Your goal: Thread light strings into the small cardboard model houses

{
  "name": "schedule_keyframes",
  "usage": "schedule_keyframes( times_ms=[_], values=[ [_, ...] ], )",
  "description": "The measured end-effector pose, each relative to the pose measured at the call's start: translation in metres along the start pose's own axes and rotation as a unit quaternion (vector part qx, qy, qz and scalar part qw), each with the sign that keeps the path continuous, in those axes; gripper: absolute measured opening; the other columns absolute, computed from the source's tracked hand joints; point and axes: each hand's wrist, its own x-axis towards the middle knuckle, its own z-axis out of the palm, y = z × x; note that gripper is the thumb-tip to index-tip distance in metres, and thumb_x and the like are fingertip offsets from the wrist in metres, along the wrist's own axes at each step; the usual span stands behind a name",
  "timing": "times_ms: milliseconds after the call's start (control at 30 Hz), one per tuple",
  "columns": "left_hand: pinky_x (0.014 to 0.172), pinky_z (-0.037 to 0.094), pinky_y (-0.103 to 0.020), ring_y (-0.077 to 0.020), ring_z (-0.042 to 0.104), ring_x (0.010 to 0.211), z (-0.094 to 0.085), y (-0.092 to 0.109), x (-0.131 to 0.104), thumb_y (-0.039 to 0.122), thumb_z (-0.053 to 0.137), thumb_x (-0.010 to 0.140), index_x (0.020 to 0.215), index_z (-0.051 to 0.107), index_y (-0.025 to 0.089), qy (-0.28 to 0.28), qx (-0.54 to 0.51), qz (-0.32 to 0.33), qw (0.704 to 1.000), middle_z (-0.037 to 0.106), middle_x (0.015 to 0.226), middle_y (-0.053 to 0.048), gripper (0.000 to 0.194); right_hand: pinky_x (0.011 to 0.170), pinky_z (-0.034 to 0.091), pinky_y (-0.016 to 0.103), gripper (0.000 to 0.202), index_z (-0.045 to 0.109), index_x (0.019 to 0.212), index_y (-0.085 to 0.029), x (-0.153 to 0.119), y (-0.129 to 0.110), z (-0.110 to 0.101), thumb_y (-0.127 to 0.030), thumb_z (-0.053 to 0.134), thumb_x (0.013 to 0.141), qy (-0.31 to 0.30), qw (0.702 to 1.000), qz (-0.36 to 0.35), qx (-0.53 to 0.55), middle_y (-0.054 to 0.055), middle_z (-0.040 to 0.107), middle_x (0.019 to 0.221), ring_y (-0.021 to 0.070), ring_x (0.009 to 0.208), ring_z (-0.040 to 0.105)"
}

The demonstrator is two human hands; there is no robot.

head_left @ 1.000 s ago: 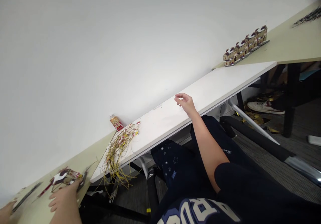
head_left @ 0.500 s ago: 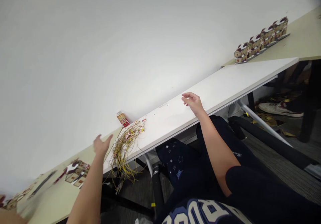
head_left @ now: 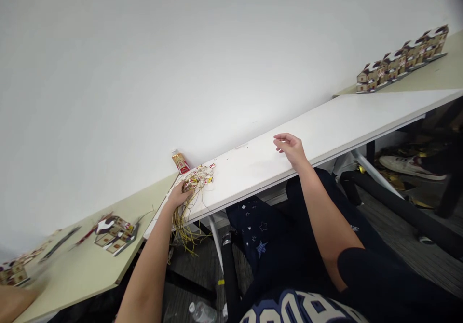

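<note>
My left hand [head_left: 178, 196] is at the near-left side of a tangled bundle of yellow strings with small red-and-white tags [head_left: 197, 181]. Its fingers curl in among the strings and close on them; the fingertips are partly hidden. The loose string ends hang over the front edge of the white table [head_left: 249, 166]. My right hand [head_left: 292, 150] hovers above the middle of that table, holding nothing, its fingers loosely bent and the thumb apart from them. A gold-and-red can-like container [head_left: 180, 162] stands behind the bundle, against the wall.
On the left, a beige table [head_left: 144, 200] bears a small model house [head_left: 115, 234] and a dark strip [head_left: 62, 241]. Another person's arm [head_left: 16, 301] shows at the lower left. A row of model houses [head_left: 401, 60] stands far right. A plastic bottle [head_left: 203, 312] lies on the floor.
My left hand has moved right from above the beige table onto the bundle of strings. My right hand stays above the white table in a similar pose. The view has shifted slightly.
</note>
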Motion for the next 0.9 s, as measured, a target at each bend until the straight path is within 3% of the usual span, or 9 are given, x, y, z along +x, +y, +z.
schedule_keyframes(
  times_ms=[167,400,700,900],
  values=[
    [0.103,0.046,-0.044,-0.0313,0.061,0.116,0.012,0.012,0.003,0.04,0.053,0.085,0.129,0.057,0.012,0.042,0.025,0.019,0.999,0.065,0.126,-0.018,0.053,0.056,0.046,0.027,0.04,0.069,0.089,-0.019,-0.003,0.001,0.007,-0.049,0.076,0.064,-0.007,1.0,0.008,-0.01,0.002,0.063,0.08,0.011,0.06,0.055],
    [0.103,0.044,-0.045,-0.0329,0.059,0.117,0.032,0.036,0.018,0.036,0.057,0.085,0.125,0.06,0.007,0.051,0.008,0.064,0.997,0.064,0.124,-0.021,0.049,0.055,0.046,0.027,0.039,0.07,0.088,-0.019,-0.006,0.004,0.015,-0.049,0.077,0.064,-0.021,0.999,0.003,-0.024,0.002,0.064,0.08,0.0115,0.06,0.055],
    [0.106,0.041,-0.047,-0.0339,0.057,0.121,0.055,0.065,0.025,0.036,0.062,0.083,0.129,0.059,0.009,0.051,-0.008,0.082,0.995,0.063,0.128,-0.02,0.053,0.056,0.046,0.027,0.039,0.071,0.088,-0.019,-0.009,0.005,0.019,-0.048,0.079,0.064,-0.031,0.999,0.009,-0.02,0.002,0.064,0.08,0.0112,0.06,0.056],
    [0.101,0.044,-0.043,-0.0318,0.059,0.117,0.05,0.078,0.02,0.042,0.062,0.084,0.134,0.054,0.007,0.043,-0.057,0.063,0.995,0.063,0.127,-0.021,0.062,0.057,0.048,0.028,0.039,0.07,0.089,-0.019,-0.008,0.005,0.017,-0.049,0.079,0.064,-0.03,0.999,0.006,-0.021,0.002,0.064,0.078,0.0117,0.06,0.056]
  ],
)
